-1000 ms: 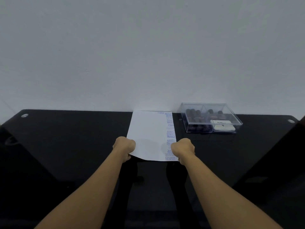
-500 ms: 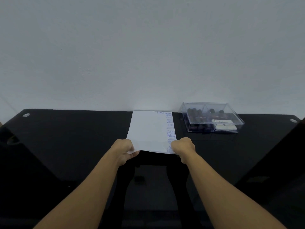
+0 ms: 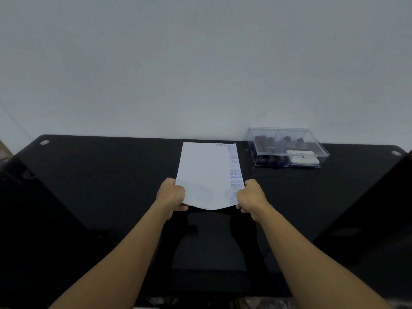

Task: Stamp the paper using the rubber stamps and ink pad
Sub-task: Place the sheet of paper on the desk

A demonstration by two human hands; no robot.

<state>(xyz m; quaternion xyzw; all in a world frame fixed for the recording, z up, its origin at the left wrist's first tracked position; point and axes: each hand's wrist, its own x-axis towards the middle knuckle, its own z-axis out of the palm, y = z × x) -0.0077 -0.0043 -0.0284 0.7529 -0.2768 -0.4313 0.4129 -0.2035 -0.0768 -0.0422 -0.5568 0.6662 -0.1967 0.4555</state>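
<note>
White paper: blue stamped words (SAMPLE, FRAGILE) run down its right margin. Its near edge is lifted and bowed, pinched at the near corners by the left hand and right hand. Dark rubber stamps and a white ink pad sit in separate compartments of a clear box, to the right of the sheet.

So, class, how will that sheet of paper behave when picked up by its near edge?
Probably floppy: the paper bows at its near edge between the left hand and right hand. Likely light, so it could slide easily on the glossy black table.
</note>
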